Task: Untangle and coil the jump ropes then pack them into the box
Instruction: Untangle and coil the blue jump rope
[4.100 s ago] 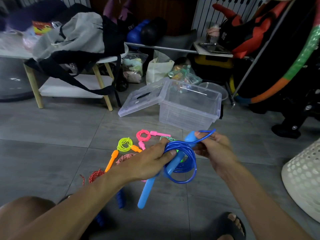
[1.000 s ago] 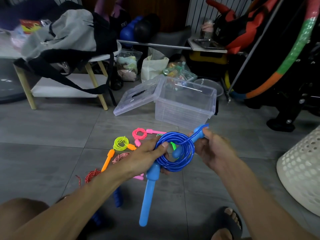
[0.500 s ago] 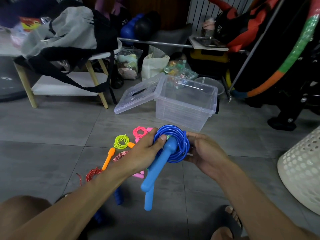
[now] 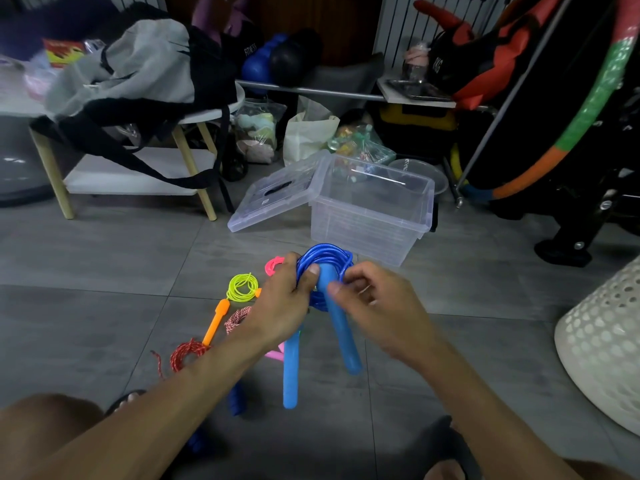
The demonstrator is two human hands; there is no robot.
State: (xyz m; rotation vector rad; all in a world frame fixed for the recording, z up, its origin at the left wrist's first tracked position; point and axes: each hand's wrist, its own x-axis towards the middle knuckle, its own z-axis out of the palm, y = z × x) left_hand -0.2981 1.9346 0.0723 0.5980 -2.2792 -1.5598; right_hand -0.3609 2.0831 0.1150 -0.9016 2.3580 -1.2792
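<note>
Fingers [image 4: 313,271] of left hand [image 4: 282,306] curled round glossy blue plastic jump rope coil [image 4: 323,261], thumb pressing loops together; right hand [image 4: 372,301] pinching cord at 3 o'clock of coil. Two light-blue foam handles [image 4: 341,327] dangling toward 6 o'clock. Best done by tucking the loose end snug, keeping loops bunched and handles parallel. On grey tiles at 9 o'clock, neon-yellow coiled rope [image 4: 242,287], coiled already. Farther, at 1 o'clock, clear plastic storage box [image 4: 372,216], open, no rope visible inside.

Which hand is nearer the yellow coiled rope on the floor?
Left. The left hand sits just right of the yellow coiled rope; the right hand is farther right.
</note>
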